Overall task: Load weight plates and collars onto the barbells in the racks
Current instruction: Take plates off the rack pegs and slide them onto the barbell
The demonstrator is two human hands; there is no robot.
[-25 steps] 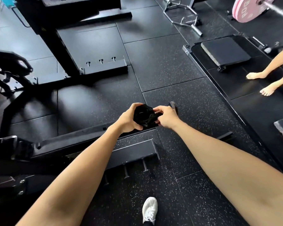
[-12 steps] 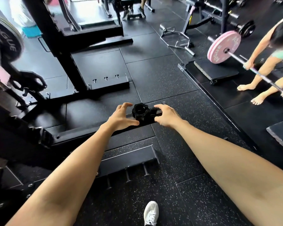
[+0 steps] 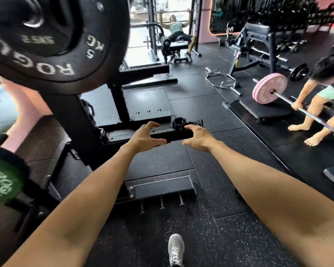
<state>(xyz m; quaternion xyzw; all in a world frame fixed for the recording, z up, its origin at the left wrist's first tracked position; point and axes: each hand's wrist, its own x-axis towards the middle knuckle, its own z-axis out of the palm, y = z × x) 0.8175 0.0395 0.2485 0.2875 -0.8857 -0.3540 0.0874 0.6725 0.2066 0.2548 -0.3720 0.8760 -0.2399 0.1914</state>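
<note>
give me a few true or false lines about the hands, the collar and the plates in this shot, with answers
1. Both hands are empty. True: the left hand and right hand hold nothing, fingers spread.
2. The black collar sits on the rack's base beam. True.
3. The big black plate at upper left lies flat on the floor. False: it hangs high up, close to the camera.
4. The pink plate is on a bar gripped by another person. True.
5. The plate at the left edge is blue. False: the plate there is green.
</note>
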